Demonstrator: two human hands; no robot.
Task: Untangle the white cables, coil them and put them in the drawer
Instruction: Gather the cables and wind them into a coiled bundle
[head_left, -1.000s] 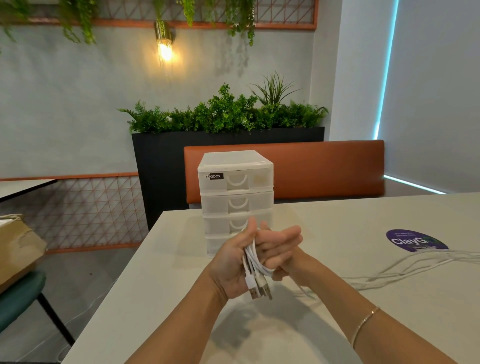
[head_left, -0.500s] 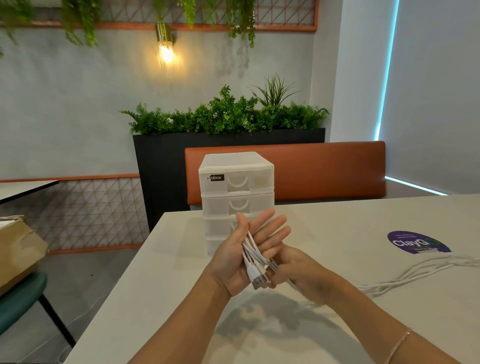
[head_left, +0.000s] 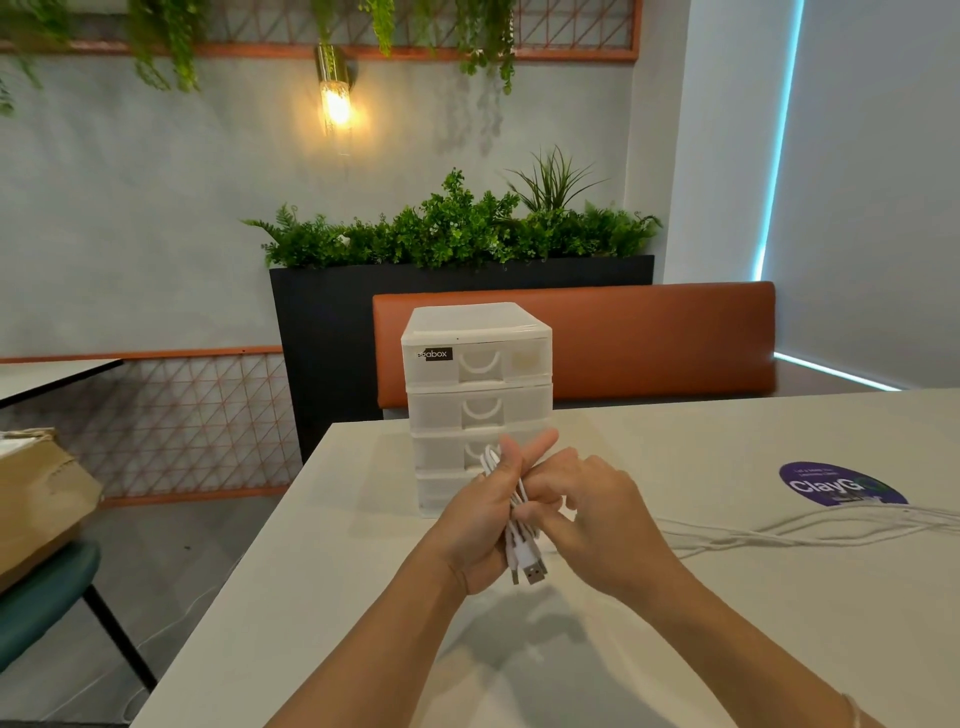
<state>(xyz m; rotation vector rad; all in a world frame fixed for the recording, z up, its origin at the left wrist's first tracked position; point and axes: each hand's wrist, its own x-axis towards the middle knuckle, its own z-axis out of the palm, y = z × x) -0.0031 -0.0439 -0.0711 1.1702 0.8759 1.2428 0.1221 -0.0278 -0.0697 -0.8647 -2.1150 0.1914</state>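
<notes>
Several white cables (head_left: 514, 512) bunched in left hand (head_left: 480, 525), grip closed round them; right hand (head_left: 587, 512) pinching strands. Loose lengths (head_left: 810, 530) trailing over tabletop (head_left: 727, 457) could snag, re-tangling. Drawer unit (head_left: 478, 389) shut.

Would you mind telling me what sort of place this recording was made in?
Probably a café or a similar seating area: an orange padded bench runs behind the pale table, a black planter holds greenery, and a warm wall lamp hangs under trailing plants.

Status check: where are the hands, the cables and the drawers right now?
Left hand grips cable bundle; right hand pinches it. Loose cables trail across table. Drawer unit behind hands, all drawers shut.
</notes>
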